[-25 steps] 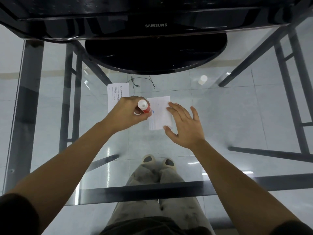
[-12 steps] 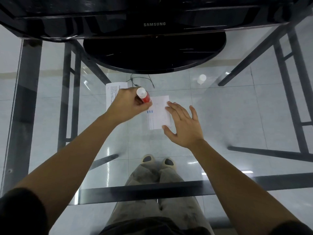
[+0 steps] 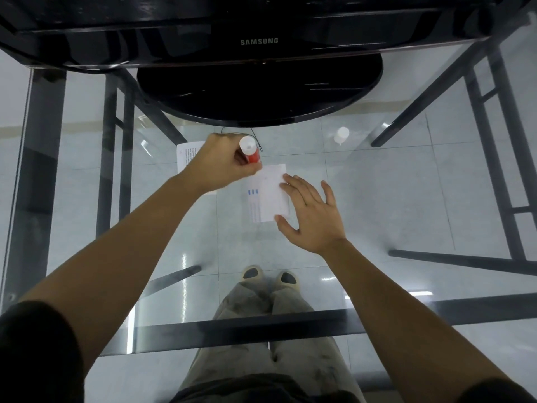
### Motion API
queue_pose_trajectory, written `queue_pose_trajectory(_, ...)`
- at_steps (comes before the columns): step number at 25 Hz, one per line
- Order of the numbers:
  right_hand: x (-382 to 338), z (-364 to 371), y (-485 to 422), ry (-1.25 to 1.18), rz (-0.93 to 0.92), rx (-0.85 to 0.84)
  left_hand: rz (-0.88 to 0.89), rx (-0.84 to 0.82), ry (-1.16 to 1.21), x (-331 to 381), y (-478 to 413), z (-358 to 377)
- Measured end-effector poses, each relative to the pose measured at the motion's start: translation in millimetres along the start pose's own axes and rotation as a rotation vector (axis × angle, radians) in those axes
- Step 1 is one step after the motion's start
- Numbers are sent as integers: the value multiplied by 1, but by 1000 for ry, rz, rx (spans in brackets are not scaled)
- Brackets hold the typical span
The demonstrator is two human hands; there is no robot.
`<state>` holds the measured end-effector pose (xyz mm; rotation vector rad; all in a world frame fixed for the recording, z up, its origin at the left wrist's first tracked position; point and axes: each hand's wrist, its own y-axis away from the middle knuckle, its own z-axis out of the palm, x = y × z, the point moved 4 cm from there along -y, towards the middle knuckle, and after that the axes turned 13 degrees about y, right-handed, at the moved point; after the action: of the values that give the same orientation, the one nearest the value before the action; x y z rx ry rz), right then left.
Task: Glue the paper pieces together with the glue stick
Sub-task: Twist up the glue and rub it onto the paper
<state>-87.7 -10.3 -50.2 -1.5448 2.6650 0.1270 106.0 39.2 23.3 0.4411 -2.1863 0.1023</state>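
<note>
A red glue stick (image 3: 250, 151) with a white end sits in my left hand (image 3: 225, 162), tilted, its lower tip at the top left corner of a small white paper piece (image 3: 267, 193) with blue marks. My right hand (image 3: 309, 212) lies flat with spread fingers on that paper's right edge, pressing it on the glass table. A second white paper with printed text (image 3: 186, 155) lies to the left, mostly hidden under my left hand.
The glass tabletop (image 3: 406, 199) shows the tiled floor, metal frame and my legs below. A black Samsung monitor with a round base (image 3: 258, 91) stands at the back. A white glue cap (image 3: 341, 135) lies at the back right. A thin black cable (image 3: 255, 135) lies behind my left hand.
My left hand has moved the glue stick away from me along the small paper's left edge, up to its top corner. My right hand has stayed pressing on the paper.
</note>
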Motion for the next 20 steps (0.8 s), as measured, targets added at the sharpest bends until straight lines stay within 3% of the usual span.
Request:
queue_pose_trajectory(5,-1,-1,0,-27,3,29,17,-231,2,9,21,25)
queue_pose_trajectory(10,0,-1,0,-18,1,17,18,-85,-43,11,-4,11)
queue_pose_trajectory(14,0,-3,0,-14,1,26,41,-227,-34,14,9,26)
queue_pose_trajectory(20,-1,-5,0,-23,12,-3,10,-122,-56,12,-8,20)
